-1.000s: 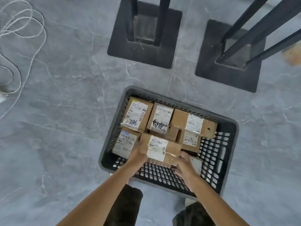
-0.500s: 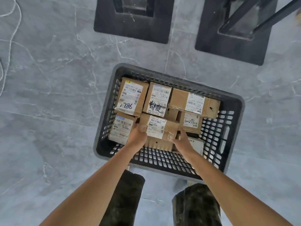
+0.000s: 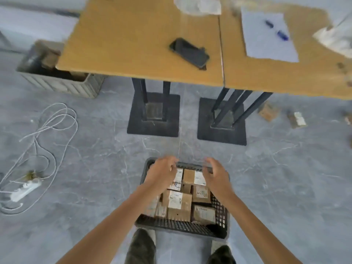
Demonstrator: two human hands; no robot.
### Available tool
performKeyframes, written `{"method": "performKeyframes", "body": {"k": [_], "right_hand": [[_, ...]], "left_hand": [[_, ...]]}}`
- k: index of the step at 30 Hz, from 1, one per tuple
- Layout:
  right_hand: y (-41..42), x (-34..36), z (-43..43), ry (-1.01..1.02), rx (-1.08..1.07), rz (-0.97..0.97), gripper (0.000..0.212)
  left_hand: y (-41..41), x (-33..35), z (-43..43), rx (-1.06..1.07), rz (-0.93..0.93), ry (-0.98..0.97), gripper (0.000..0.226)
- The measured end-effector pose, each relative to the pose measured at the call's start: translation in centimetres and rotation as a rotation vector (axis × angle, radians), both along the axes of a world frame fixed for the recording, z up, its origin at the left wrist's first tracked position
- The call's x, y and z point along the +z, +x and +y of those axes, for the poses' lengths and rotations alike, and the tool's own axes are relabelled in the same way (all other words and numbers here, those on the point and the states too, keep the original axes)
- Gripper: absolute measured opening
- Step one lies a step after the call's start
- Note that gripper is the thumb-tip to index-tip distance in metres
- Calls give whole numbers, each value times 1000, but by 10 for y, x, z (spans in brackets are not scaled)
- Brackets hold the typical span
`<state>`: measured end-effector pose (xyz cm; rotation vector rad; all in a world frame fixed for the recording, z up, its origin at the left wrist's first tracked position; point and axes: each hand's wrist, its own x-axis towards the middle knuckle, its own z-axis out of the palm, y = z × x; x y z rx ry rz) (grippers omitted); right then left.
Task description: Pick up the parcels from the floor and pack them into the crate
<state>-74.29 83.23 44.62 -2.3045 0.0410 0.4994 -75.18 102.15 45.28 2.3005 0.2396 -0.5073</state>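
Note:
A dark slotted plastic crate [image 3: 181, 226] stands on the grey floor just in front of my feet. Several brown cardboard parcels with white labels fill it; one [image 3: 177, 201] lies on top in the middle. My left hand [image 3: 161, 173] and my right hand [image 3: 215, 175] hover above the crate's far end, fingers spread and curled, holding nothing. More parcels lie on the floor at the far right: one brown box [image 3: 267, 111] and a smaller one [image 3: 297, 120], with another at the frame's edge [image 3: 348, 118].
Two wooden tables [image 3: 144, 44] on black square bases [image 3: 153, 113] stand ahead, with a phone [image 3: 189, 52] and paper [image 3: 268, 35] on top. A grey bin [image 3: 57, 79] sits at the left. A white cable and power strip [image 3: 24, 190] lie on the left floor.
Both hands let go of the parcel they were setting in the crate and lifted up over its far end. My head has risen, bringing the tables and far floor into view.

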Motion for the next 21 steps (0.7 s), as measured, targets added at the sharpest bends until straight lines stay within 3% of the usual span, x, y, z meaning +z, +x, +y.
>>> {"method": "performKeyframes", "body": {"k": [5,9,11,15,21], "right_hand": [[16,203,-3,-98,12,-468,8],[3,333,-25,-200,-54,-725,12],[-13,379,-42,-219,-115,-821,10],[-49,441,-85,-292,-241,-916,14],[-106,474,-177,-414,-355,-944,7]], "left_hand": [[42,205,6,-144,-450,119,16],[55,345,-12,-258,-746,138,3],[52,396,-29,-301,-839,128,6],[42,459,-75,-408,-982,110,10],[18,479,-167,-552,-976,11,4]]}}
